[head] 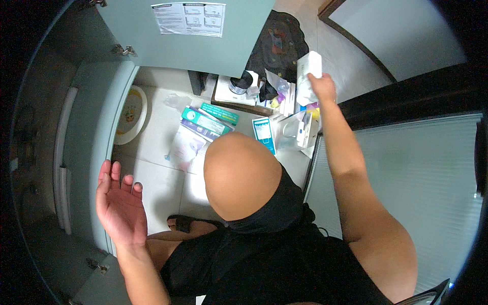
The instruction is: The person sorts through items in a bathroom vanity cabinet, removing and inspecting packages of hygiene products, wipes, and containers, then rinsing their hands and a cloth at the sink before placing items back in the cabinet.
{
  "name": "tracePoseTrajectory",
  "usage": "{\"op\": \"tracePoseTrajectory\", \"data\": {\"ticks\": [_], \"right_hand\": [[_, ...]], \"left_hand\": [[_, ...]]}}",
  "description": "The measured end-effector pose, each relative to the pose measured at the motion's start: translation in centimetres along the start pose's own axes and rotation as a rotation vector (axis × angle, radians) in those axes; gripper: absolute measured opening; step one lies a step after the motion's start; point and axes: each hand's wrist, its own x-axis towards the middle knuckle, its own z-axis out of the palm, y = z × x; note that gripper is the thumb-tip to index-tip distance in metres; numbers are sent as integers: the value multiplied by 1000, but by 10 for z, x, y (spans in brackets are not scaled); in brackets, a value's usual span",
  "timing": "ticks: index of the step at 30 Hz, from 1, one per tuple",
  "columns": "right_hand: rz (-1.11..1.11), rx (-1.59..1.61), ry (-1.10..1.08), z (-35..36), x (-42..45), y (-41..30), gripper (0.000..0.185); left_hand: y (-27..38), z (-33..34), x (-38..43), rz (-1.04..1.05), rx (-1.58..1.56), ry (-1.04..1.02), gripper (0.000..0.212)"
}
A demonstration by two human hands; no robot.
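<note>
My right hand (325, 87) grips a white package (309, 72) bearing faint print, above a cluster of items on the floor. Just below it lie a clear plastic bag (288, 133) with boxes inside and a blue-and-white box (264, 134). My left hand (124, 206) is raised, palm up and fingers apart, with nothing in it. It is nearest to the front edge of an open cabinet (114, 114). Between the hands, beyond my bent knee, green-and-white cartons (206, 121) and a clear plastic packet (185, 146) lie on the tiles.
An open cabinet door (206, 45) with a printed instruction sheet (190, 19) spans the top. A black jar (241, 82) stands on a white box by a dark patterned bag (280, 42). A ribbed glass panel (400, 183) borders the right. A white basin (131, 114) sits beside the cabinet.
</note>
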Motion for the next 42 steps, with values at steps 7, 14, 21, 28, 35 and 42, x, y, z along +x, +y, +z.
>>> {"op": "tracePoseTrajectory", "data": {"ticks": [7,14,21,28,35,42], "right_hand": [[-377,1147,86,-126,-95,-63,29],[-970,1044,-9,-168,-267,-163,66],[-2011,372,-346,-126,-385,-317,49],[-858,1021,-1284,-71,-377,-370,65],[-2094,939,-210,-57,-376,-360,43],[-1646,1097,-407,-47,-397,-345,65]], "left_hand": [[1,-10,-10,139,179,1,39],[-10,21,-20,413,590,-707,99],[4,-20,17,245,-231,-108,58],[37,-24,14,386,-287,-15,58],[43,-29,1,278,-528,-179,81],[44,-41,8,447,-468,-18,56]]}}
